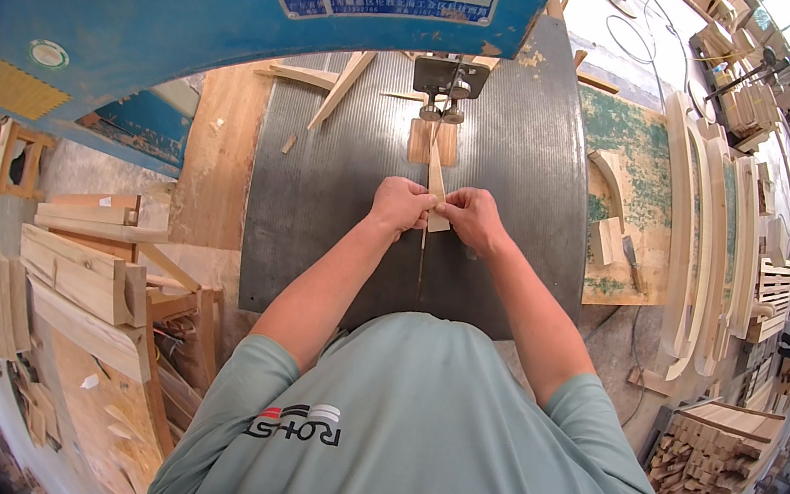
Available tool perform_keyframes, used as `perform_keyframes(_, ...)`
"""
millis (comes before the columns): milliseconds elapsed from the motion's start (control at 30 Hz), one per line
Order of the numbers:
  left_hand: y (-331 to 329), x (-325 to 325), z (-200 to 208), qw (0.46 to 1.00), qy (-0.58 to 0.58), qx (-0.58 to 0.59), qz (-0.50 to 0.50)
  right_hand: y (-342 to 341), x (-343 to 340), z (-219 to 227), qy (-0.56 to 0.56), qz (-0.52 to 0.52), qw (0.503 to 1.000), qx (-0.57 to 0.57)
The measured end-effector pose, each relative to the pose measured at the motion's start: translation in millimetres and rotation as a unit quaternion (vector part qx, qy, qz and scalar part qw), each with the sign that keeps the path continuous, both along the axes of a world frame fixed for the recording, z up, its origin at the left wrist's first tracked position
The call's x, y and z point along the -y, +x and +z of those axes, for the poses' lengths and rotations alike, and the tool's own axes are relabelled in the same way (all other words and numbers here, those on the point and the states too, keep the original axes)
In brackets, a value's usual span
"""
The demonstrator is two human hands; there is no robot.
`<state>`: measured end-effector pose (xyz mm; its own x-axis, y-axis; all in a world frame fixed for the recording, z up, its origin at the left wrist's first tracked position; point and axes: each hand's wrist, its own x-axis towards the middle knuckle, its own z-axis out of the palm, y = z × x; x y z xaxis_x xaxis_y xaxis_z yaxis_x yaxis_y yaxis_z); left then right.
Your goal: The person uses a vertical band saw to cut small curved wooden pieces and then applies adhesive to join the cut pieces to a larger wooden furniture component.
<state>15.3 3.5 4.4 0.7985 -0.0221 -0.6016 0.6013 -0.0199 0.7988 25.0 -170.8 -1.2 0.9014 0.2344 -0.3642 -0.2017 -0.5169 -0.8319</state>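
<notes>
On the dark ribbed table (525, 184) of a blue band saw (164, 23), a narrow tapered strip of pale wood (436, 174) points away from me. Its thin far end lies at the wooden insert (420, 139), below the metal blade guide (449, 81). My left hand (403, 206) pinches the strip's wider near part from the left. From the right, my right hand (473, 220) grips the same part, the fingertips of both hands nearly meeting. The blade itself is hard to make out. A slot in the table runs toward me beneath the strip.
Loose wooden strips (341, 90) and a small offcut (289, 144) lie on the table's left. Beside it on the right, a worn green board (634, 129) bears a curved piece (612, 182). Long curved boards (684, 237) stand farther right; stacked planks (74, 271) are at left.
</notes>
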Motion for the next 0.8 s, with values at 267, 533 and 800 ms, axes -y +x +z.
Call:
perform_keyframes(267,-24.7,3.4,0.6,0.99,0.119,0.073,-0.014,4.9,-3.1,6.3,-0.014,0.001,1.0,-0.004)
perform_keyframes(533,-29.3,7.4,-29.5,0.949,0.245,0.197,-0.024,10.8,-3.8,1.1,-0.002,-0.014,1.0,0.016)
perform_keyframes(800,-23.2,6.3,-30.5,0.959,0.224,0.17,-0.014,19.0,-7.5,-2.8,-0.007,-0.022,1.0,0.003)
